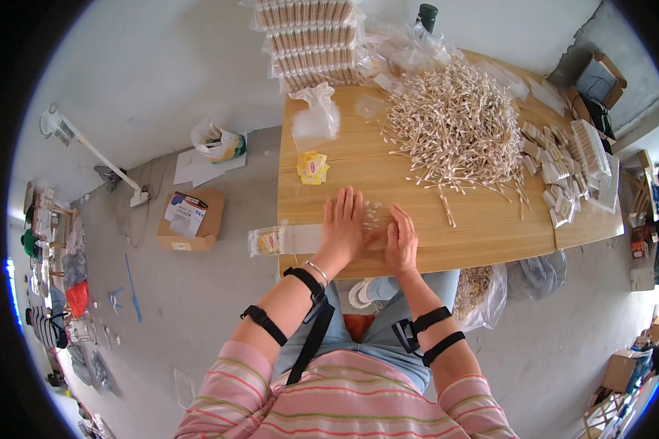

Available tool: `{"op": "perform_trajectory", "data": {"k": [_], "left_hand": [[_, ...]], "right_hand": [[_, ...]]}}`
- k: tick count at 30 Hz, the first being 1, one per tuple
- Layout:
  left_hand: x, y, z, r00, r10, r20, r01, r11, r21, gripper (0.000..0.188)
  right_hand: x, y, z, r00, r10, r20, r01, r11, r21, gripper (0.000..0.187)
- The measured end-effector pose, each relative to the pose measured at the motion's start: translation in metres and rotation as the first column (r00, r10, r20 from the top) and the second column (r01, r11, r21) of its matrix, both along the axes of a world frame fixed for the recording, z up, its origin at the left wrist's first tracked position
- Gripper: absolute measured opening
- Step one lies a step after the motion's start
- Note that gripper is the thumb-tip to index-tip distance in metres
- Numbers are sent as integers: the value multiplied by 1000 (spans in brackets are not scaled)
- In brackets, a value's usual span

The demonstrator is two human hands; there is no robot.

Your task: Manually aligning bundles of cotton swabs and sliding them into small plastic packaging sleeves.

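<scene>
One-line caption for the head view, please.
Both hands, left hand and right hand, press flat on a clear bag beside a cotton swab pile on a wooden table.

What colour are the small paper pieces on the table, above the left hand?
The small paper pieces are yellow with some red print, seen best in the head view.

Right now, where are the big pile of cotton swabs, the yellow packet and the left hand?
cotton swab pile (pixel 458 121), head view, middle of heap.
yellow packet (pixel 313 167), head view, centre.
left hand (pixel 343 228), head view, back of hand.
</scene>
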State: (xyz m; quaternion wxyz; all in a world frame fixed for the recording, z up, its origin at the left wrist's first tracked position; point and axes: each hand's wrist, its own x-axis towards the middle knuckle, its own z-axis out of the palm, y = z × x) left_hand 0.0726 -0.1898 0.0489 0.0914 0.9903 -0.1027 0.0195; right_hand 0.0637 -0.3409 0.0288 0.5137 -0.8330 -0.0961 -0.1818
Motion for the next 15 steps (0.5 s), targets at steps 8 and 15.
{"op": "perform_trajectory", "data": {"k": [8, 15], "left_hand": [[-30, 7, -2, 993, 119, 18, -103, 920, -378, 102], [-27, 16, -18, 992, 99, 74, -61, 911, -408, 104]], "right_hand": [[14, 0, -2, 996, -15, -87, 29, 987, 159, 33], [22, 49, 2, 965, 197, -172, -125, 926, 357, 45]]}}
